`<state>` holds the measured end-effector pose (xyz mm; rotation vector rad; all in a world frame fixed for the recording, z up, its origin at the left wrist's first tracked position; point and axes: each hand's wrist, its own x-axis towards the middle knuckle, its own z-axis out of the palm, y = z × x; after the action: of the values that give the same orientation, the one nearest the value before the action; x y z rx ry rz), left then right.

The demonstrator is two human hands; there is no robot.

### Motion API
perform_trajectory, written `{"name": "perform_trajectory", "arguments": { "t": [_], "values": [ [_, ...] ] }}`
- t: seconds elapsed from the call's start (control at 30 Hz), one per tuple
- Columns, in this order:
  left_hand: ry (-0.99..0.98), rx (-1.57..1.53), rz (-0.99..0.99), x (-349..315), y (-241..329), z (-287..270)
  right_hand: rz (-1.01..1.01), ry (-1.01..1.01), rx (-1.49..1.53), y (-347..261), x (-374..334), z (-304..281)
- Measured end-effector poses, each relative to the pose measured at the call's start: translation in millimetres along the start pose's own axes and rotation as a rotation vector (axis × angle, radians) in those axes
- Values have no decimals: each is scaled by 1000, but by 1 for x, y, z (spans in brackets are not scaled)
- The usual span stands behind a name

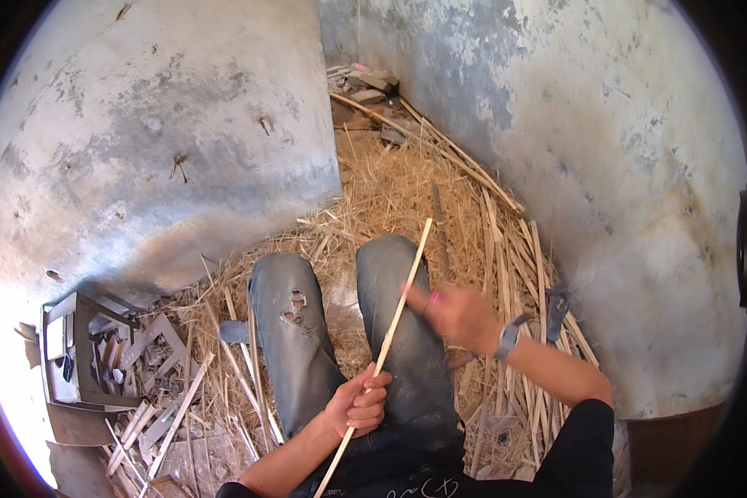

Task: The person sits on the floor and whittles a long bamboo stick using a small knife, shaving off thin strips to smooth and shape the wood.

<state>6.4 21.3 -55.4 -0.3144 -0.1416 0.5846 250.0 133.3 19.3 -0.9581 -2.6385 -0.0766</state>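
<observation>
My left hand (360,402) is wrapped round a long, thin, pale strip of wood or bamboo (397,319). The strip slants up and away over my right thigh, its far end above the knee. Motion blurs my right hand (463,317), which is beside the strip's upper part with its fingers curled. A small pink spot shows at those fingers; what they grip I cannot make out. Whether this hand touches the strip is unclear. A grey watch (510,336) is on my right wrist. Under the strip are my legs in worn, faded jeans (295,332), torn at the left knee.
Straw-like shavings (407,178) cover the floor ahead. Many long strips (506,274) lie along the right wall (606,166). At left, a broken box-like frame (70,357) stands among wood scraps. Rubble (365,83) is piled in the far corner, beside the left wall (166,124).
</observation>
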Motion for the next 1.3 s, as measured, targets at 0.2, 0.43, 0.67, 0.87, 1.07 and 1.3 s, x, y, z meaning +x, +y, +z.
{"name": "perform_trajectory", "arguments": {
  "t": [0.2,0.43,0.67,0.87,1.07,1.3],
  "values": [
    [8,-2,38,1,0,4,-7,23,81,33,23,6],
    [-31,-111,50,5,-2,10,-134,-46,128,9,14,8],
    [-62,-103,59,4,-8,15,-69,-96,79,4,2,10],
    [-71,-161,58,4,-10,21,-79,12,119,9,-1,12],
    [-83,-224,73,4,-14,28,-18,53,114,21,-7,16],
    [-83,-234,53,1,-12,30,83,107,50,57,5,17]
  ]
}}
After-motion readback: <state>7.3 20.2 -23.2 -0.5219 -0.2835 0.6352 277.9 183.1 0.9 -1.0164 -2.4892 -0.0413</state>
